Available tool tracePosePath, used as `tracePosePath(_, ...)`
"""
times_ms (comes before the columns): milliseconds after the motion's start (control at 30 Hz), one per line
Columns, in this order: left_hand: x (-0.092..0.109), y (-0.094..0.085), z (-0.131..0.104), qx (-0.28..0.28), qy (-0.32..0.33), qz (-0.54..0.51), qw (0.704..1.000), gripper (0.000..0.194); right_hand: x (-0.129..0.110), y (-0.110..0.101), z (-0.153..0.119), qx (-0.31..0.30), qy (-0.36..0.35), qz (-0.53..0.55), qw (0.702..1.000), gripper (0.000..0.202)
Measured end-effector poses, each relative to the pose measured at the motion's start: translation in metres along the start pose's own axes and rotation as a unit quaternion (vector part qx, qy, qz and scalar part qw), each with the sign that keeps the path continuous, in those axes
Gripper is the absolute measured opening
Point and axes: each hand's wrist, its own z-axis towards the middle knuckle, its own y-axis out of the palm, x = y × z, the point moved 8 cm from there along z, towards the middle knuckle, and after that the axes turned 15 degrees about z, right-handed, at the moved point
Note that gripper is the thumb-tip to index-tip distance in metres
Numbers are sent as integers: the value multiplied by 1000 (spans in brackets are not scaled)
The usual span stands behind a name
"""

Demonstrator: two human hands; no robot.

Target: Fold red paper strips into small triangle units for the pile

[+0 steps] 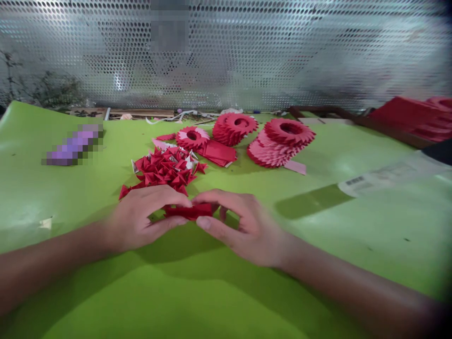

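red paper (192, 213): just below frame centre; probably light, easily creased (pinch edges gently)
left hand (140, 217): pinching its left end, fingers nearly closed
right hand (254, 227): likewise at its right end

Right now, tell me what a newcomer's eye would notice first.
Likely the left hand and right hand, holding red paper between them near the centre. Just beyond the left hand lies a heap of folded red pieces; farther back, right of it, leans a red-and-pink spiky stack.
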Motion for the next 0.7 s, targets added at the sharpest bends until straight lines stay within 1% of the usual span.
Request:
tracePosePath(67, 0, -1, 1, -1, -3, 1, 1000, 14, 3, 2, 0, -1, 16, 11, 1000, 20)
tracePosePath(200, 2, -2, 2, -3, -15, -15, 1000, 12, 7, 2, 1, 19, 37, 4, 999, 13)
tracePosePath(367, 1, 0, 1, -8, -52, -64, 997, 18, 7, 1, 1, 42, 28, 21, 999, 14)
tracePosePath(467, -1, 2, 1, -11, -70, -92, 993, 15, 8, -1, 2, 50, 29, 34, 998, 13)
tracePosePath(600, -1, 1, 3, 3, -73, -101, 992, 13, 8, -2, 3, 56, 31, 39, 997, 12)
tracePosePath(700, -4, 0, 2, 7, -95, -102, 990, 13, 9, -3, 3, 61, 33, 37, 997, 12)
